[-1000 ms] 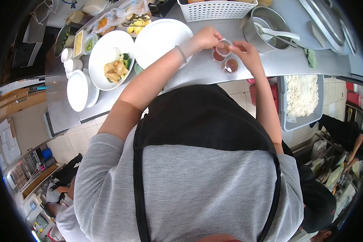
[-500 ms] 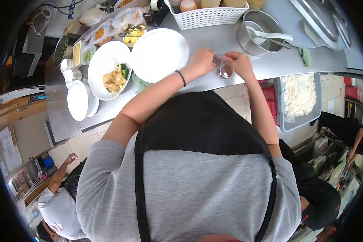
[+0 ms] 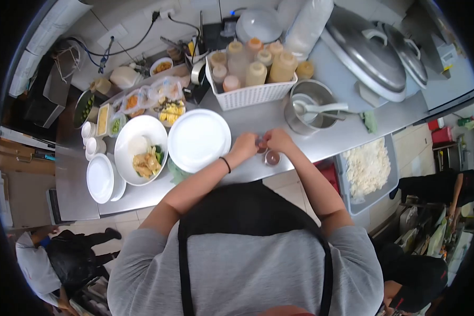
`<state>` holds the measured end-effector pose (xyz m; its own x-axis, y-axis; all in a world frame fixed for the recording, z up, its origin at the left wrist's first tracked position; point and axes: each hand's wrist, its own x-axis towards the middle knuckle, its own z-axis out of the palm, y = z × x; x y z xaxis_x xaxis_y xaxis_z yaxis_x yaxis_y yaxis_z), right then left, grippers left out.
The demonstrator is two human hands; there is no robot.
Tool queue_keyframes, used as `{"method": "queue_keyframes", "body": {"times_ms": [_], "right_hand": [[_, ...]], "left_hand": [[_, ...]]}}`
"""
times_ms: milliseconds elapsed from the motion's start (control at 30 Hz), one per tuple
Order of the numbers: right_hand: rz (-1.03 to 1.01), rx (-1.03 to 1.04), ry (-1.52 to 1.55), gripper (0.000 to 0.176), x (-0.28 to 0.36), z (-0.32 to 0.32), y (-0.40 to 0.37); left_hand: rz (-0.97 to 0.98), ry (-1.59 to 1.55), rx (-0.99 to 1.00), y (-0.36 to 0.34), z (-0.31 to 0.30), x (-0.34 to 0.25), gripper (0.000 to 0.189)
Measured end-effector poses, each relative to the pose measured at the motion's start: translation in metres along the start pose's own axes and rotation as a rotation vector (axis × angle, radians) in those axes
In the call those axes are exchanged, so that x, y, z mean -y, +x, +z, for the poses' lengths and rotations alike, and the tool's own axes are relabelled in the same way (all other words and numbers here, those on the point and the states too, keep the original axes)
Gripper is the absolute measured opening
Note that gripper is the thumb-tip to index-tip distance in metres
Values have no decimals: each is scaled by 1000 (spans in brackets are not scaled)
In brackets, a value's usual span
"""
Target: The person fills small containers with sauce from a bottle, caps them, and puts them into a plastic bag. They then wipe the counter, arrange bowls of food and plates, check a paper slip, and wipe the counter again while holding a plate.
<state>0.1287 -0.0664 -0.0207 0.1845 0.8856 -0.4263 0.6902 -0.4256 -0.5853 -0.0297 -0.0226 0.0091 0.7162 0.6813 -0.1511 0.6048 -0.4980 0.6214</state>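
Note:
My left hand is closed with its fingertips on a small clear sauce cup of dark sauce at the counter's front edge. My right hand meets it from the other side, fingers pinched at the cup's upper edge; whether a lid sits there is too small to make out. Just in front of my right hand stands a second clear cup of dark sauce. Left of my hands lies a large white plate. Beyond it, a white bowl holds a rice mound, pale saucy pieces and greens.
A white basket of squeeze bottles and a steel pot with ladles stand behind my hands. Below the counter at right is a grey tub of rice. White lidded bowls stand at left. Co-workers are behind on both sides.
The view has tipped up, so the counter sits lower and more wall shows. My right hand has moved in from beside the cups to the one at my left hand.

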Motion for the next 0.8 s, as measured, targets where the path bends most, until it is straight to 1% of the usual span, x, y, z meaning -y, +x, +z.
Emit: {"method": "queue_keyframes", "body": {"times_ms": [67, 100, 167, 200, 233, 267, 300, 333, 367, 400, 467, 500, 533, 600, 633, 667, 700, 733, 800], "right_hand": [[-129, -82, -316, 38, 19, -22, -7], [-102, -115, -300, 40, 35, -42, -8], [-186, -397, -146, 35, 61, -98, -1], [-286, -608, -61, 27, 78, -135, -6], [-564, -929, 111, 15, 92, -170, -4], [-618, -1120, 247, 19, 95, -205, 12], [-607, -1313, 24, 27, 110, -242, 2], [-647, -1497, -69, 32, 115, -272, 7], [-628, -1556, -142, 36, 125, -289, 8], [-596, -1478, -228, 37, 124, -303, 13], [-614, -1366, -291, 13, 118, -322, 30], [-658, -1379, -292, 6, 121, -328, 31], [-641, -1332, -278, 6, 124, -332, 31], [-575, -1216, -224, 8, 124, -345, 35], [-546, -1197, -174, 7, 123, -353, 39], [-517, -1191, -145, 7, 123, -364, 43], [-587, -1179, -83, 6, 115, -380, 55], [-618, -1174, 69, 6, 119, -388, 51], [-704, -1119, 476, 8, 112, -386, 72]], "left_hand": [[1, 6, 72, 8, 9, 10, 27], [9, 40, 74, 7, 4, 5, 29], [24, 80, 48, 3, -5, -3, 31], [41, 49, 28, -1, -11, -6, 35], [56, 18, 9, -4, -16, -7, 40], [58, 24, -16, -5, -21, -6, 40], [94, -23, -6, -7, -26, -3, 43], [128, -70, 1, -10, -31, 0, 47], [133, -99, -26, -15, -40, 1, 50], [123, -93, -65, -19, -47, 6, 50], [244, -108, -159, -30, -64, 21, 49], [180, -180, -144, -41, -80, 19, 43], [166, -181, -183, -49, -88, 26, 43], [115, -354, -259, -72, -95, 42, 37], [87, -401, -284, -82, -96, 49, 33], [81, -402, -309, -91, -96, 57, 33], [49, -427, -290, -100, -96, 64, 33], [18, -451, -269, -109, -96, 71, 34], [-6, -487, -300, -123, -94, 80, 35]]}}
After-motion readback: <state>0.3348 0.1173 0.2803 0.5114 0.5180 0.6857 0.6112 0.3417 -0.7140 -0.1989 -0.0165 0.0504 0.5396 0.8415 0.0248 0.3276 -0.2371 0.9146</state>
